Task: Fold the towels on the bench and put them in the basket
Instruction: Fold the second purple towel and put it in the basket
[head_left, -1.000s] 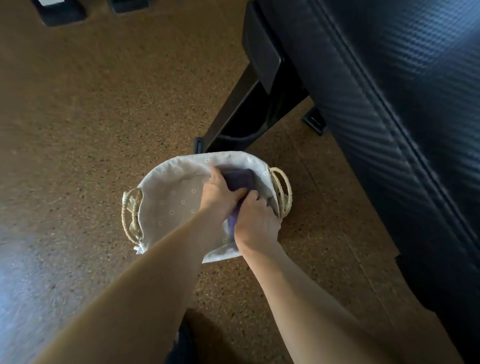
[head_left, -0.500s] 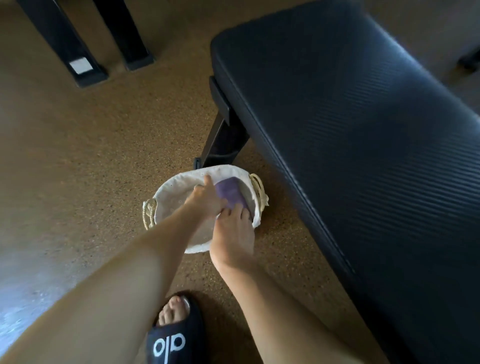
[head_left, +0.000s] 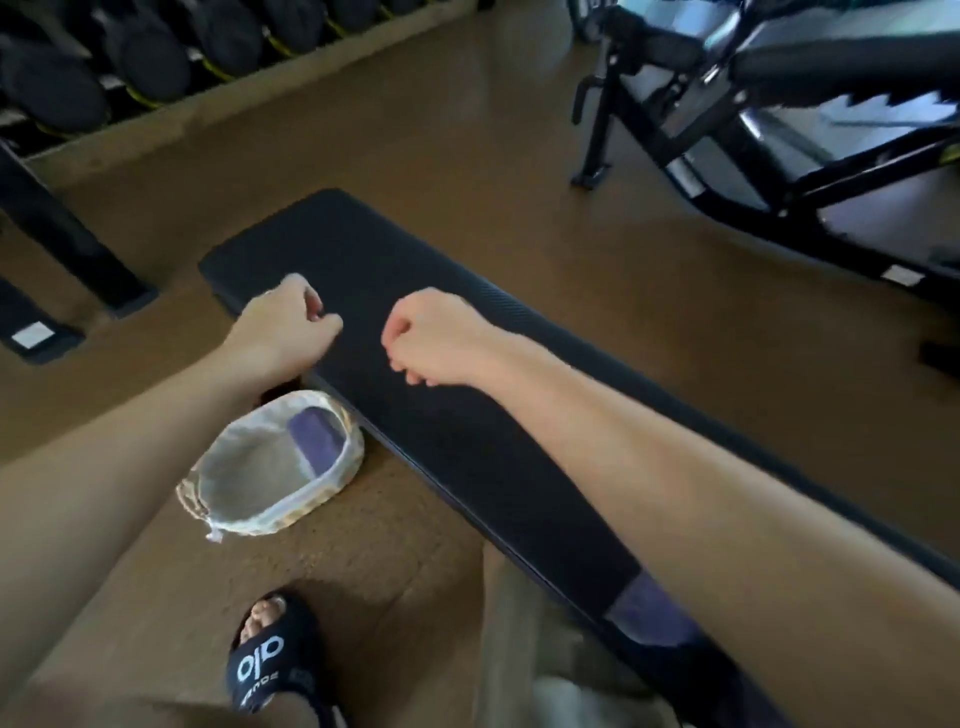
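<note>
Below, the basket (head_left: 244, 480) is sitting on the floor (head_left: 405, 525) just beside the counter (head_left: 467, 415), and a folded purple towel (head_left: 317, 439) is lying inside at its right end, long axis running from near to far. Another purple towel (head_left: 649, 608) is lying on the counter's near end, partly hidden under the right forearm. Both hands are hovering over the counter, holding nothing: the left hand (head_left: 291, 325) and the right hand (head_left: 431, 338) are each curling loosely into a fist. A black slide sandal (head_left: 270, 660) is showing on one foot.
</note>
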